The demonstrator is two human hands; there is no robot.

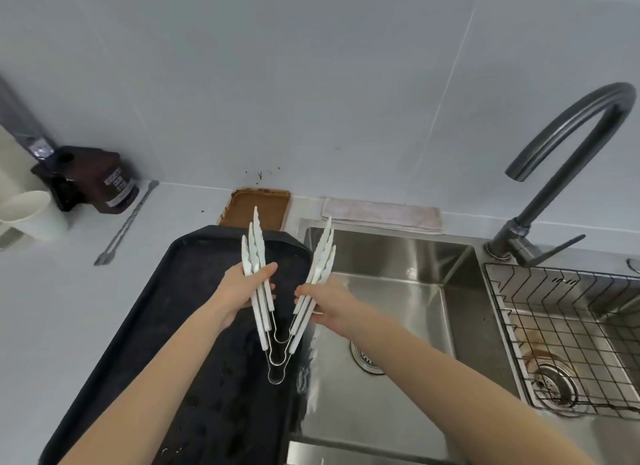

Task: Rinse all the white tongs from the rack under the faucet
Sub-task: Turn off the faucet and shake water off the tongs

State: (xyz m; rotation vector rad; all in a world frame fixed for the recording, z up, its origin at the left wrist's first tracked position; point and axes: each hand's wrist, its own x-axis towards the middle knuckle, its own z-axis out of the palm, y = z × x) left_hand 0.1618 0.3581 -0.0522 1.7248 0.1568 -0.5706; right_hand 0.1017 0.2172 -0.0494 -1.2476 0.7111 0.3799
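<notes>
1. Head view, centre of the frame: the person holds a bunch of white tongs (273, 291), about three nested together, spread into a V. The left hand (242, 289) wraps one set of white arms, and the right hand (323, 303) wraps the other. The fingers of both are closed around them. The wire loops at the joined ends hang low between the wrists.
2. The bunch sits over the seam between a black tray (194, 326) at lower left and the steel sink (398, 291). Spreading the arms likely exposes the inner faces for rinsing.
3. The faucet (568, 145) arches at the upper right, well apart from the tongs. No water stream shows. The tongs probably need to travel right to get under the spout.
4. A wire rack (561, 329) sits in the right basin. No tongs are visible in the part shown.
5. The rack is cut off by the right edge. The exact tong count is hard to make out, and the fingertips are partly hidden behind the arms.
</notes>
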